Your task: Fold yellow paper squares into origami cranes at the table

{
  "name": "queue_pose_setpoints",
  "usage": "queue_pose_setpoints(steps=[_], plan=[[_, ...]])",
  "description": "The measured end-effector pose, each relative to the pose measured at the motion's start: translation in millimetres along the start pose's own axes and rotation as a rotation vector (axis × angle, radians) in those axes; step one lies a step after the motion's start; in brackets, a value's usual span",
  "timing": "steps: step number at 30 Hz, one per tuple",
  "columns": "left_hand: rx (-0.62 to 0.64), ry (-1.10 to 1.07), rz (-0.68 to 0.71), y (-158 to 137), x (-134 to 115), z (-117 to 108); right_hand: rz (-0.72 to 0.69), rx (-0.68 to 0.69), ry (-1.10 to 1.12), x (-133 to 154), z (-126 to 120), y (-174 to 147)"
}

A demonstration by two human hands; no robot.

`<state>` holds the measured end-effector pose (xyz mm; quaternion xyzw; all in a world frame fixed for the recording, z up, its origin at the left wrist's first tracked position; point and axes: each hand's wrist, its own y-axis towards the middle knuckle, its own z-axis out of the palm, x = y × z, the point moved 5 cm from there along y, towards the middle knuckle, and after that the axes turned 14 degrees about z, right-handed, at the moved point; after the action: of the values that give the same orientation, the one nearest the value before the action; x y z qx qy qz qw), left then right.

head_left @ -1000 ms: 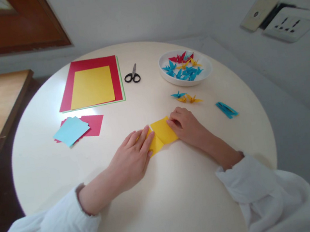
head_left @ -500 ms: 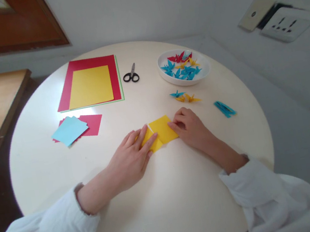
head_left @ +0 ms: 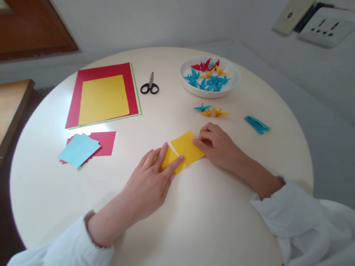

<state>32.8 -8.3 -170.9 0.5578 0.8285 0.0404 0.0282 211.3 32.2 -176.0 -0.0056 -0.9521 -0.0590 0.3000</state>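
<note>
A small yellow piece of paper (head_left: pixel 187 146) lies on the table in front of me, with a narrow white strip showing near its middle. My left hand (head_left: pixel 150 176) rests on its left part, fingers stretched out and spread, pressing it down. At the right edge, my right hand (head_left: pixel 215 145) has its fingers curled together, with thumb and forefinger on the paper. Just beyond lie a blue paper crane (head_left: pixel 202 107) and yellow paper cranes (head_left: pixel 219 112).
A white bowl (head_left: pixel 213 94) with several paper cranes stands at the back right. Folded blue paper strips (head_left: pixel 257 124) lie right of my right hand. Scissors (head_left: pixel 149 86), large coloured sheets (head_left: pixel 101 99) and small blue and red paper squares (head_left: pixel 79 150) are farther back and left.
My left forefinger has slid slightly right and toward me on the yellow paper, and more of the white strip shows. My right hand stays nearly still.
</note>
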Motion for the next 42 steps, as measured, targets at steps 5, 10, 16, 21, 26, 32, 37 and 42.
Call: queue_pose_setpoints(steps=[5,10,16,21,26,32,37,42], plan=[[0.012,-0.028,0.000,0.5,-0.3,-3.3,-0.009,0.021,0.008,0.6,-0.9,-0.7],[0.018,-0.008,0.011,1.6,-1.2,-5.4,0.016,0.073,-0.025,2.5,-0.4,-0.4],[0.004,0.010,0.020,1.0,-1.9,-5.7,0.005,0.076,-0.021,1.5,-1.2,-0.3],[-0.003,0.008,0.021,0.7,-2.5,-6.7,0.023,0.048,0.021,-1.0,-3.4,0.4],[-0.007,-0.072,0.011,-0.1,-0.7,-8.1,0.051,0.002,0.064,0.0,-8.2,1.2],[-0.088,-0.297,-0.100,-2.5,9.4,-9.5,0.077,-0.145,0.054,-8.5,-18.4,4.6],[-0.214,-0.524,-0.251,-6.6,22.2,-13.2,0.108,-0.238,0.050,-14.1,-25.9,6.5],[-0.203,-0.547,-0.207,-10.1,29.2,-24.5,0.136,-0.416,0.101,-10.8,-37.8,1.0]])
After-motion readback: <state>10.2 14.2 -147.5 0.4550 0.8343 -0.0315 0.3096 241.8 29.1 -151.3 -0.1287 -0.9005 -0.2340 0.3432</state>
